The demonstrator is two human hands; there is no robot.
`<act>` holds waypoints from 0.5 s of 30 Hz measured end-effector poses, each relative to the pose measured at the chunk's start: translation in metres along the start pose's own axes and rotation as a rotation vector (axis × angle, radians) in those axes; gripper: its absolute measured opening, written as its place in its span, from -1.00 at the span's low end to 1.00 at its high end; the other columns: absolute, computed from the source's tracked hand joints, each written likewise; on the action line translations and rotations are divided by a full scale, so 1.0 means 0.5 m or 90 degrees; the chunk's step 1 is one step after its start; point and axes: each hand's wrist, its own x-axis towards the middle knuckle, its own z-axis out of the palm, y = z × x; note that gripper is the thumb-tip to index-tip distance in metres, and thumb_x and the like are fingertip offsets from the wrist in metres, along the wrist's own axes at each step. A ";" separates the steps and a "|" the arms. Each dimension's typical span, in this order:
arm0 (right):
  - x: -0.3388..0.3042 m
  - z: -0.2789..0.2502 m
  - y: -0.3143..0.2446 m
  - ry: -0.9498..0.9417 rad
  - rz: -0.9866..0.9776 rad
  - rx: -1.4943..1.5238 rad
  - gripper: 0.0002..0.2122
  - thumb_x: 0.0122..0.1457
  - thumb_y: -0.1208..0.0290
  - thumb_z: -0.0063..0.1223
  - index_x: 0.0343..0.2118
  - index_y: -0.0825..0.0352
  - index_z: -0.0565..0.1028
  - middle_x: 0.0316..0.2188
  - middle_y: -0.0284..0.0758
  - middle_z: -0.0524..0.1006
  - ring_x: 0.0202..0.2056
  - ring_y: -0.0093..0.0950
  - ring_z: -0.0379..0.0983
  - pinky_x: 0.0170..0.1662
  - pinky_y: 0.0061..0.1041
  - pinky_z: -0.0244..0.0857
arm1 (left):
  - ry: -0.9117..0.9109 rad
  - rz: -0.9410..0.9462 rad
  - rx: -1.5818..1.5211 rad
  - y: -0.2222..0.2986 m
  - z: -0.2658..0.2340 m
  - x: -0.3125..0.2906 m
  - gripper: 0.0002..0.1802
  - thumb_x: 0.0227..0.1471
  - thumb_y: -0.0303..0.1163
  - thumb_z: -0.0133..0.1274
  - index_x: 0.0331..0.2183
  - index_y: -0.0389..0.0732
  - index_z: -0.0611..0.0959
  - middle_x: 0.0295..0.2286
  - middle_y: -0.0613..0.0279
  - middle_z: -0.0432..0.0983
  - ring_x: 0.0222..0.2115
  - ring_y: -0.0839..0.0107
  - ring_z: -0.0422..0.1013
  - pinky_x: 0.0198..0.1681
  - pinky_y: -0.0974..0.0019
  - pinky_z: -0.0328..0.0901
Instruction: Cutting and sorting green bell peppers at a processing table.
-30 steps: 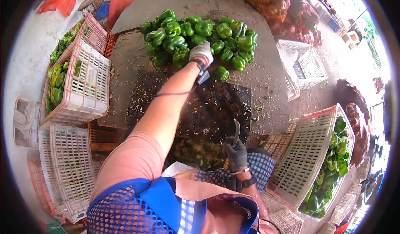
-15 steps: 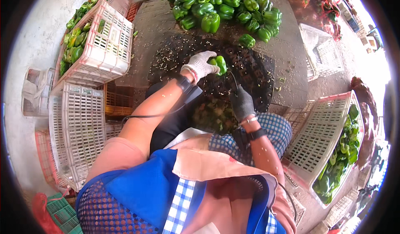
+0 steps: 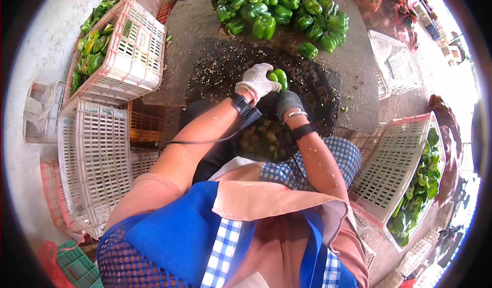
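Note:
My left hand [image 3: 258,80], in a white knit glove, is closed on a green bell pepper [image 3: 278,77] above the dark, seed-strewn mat [image 3: 215,67]. Just below the pepper is my right hand [image 3: 290,102], in a grey glove, fingers curled and close against it. The thin-bladed knife it held a moment ago is hidden now behind the hand and pepper. Beyond the mat lies a pile of whole green bell peppers [image 3: 264,26], and one loose pepper [image 3: 307,50] sits at the pile's near edge.
At left stands a white crate [image 3: 136,47] of cut green peppers, with an upended white crate [image 3: 105,149] nearer me. A tilted crate [image 3: 384,170] at right holds green pieces. Farther right is a pale crate [image 3: 394,65]. Scraps [image 3: 261,139] lie below my hands.
My right hand has moved up and left to the pepper, and the knife blade has gone out of sight. The left hand with the pepper has shifted slightly right.

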 end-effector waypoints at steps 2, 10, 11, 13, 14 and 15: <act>0.012 -0.006 -0.006 -0.036 -0.022 -0.047 -0.83 0.05 0.39 0.03 -0.40 0.33 0.62 -0.35 -0.03 0.58 -0.24 -0.06 0.53 -0.20 -0.19 0.44 | -0.031 -0.047 -0.040 -0.013 0.009 0.007 -0.31 -0.29 -0.17 0.35 -0.06 -0.22 0.56 -0.17 -0.01 0.55 -0.13 0.13 0.48 -0.04 0.25 0.33; -0.083 0.026 0.116 -0.089 0.001 0.012 -0.72 0.08 0.27 0.12 -0.20 0.34 0.52 -0.33 -0.05 0.58 -0.22 -0.11 0.54 -0.14 -0.26 0.41 | -0.129 -0.085 -0.553 -0.087 0.018 0.045 -0.65 -0.02 -0.39 0.20 -0.16 -0.32 0.61 -0.34 0.26 0.59 -0.29 0.51 0.46 -0.11 0.39 0.34; -0.092 0.000 0.105 -0.090 0.002 0.014 -0.72 0.08 0.27 0.12 -0.20 0.34 0.52 -0.33 -0.05 0.58 -0.22 -0.11 0.54 -0.14 -0.26 0.41 | -0.146 -0.045 -0.527 -0.087 0.008 0.033 -0.63 -0.01 -0.37 0.21 -0.15 -0.32 0.60 -0.34 0.26 0.59 -0.29 0.51 0.47 -0.11 0.38 0.36; -0.124 -0.070 0.066 0.111 -0.004 0.505 -0.56 0.06 0.26 0.25 -0.03 0.31 0.43 -0.27 -0.21 0.58 -0.23 -0.37 0.54 -0.13 -0.44 0.40 | -0.199 -0.008 -0.533 -0.073 -0.001 0.003 -0.61 0.02 -0.34 0.20 -0.12 -0.31 0.59 -0.32 0.27 0.58 -0.29 0.51 0.47 -0.11 0.38 0.36; -0.130 -0.085 0.045 0.113 0.000 0.506 -0.56 0.06 0.26 0.25 -0.03 0.31 0.43 -0.27 -0.21 0.58 -0.23 -0.37 0.54 -0.13 -0.44 0.40 | -0.255 0.028 -0.535 -0.062 -0.001 -0.014 -0.60 0.04 -0.31 0.19 -0.09 -0.31 0.57 -0.31 0.27 0.57 -0.29 0.50 0.47 -0.10 0.38 0.36; -0.127 -0.098 0.023 0.097 -0.050 0.619 -0.51 0.04 0.30 0.28 0.03 0.30 0.39 -0.22 -0.29 0.55 -0.21 -0.47 0.49 -0.11 -0.51 0.38 | -0.263 0.031 -0.535 -0.042 0.004 -0.029 -0.60 0.04 -0.31 0.19 -0.09 -0.31 0.57 -0.31 0.27 0.57 -0.29 0.50 0.47 -0.10 0.38 0.36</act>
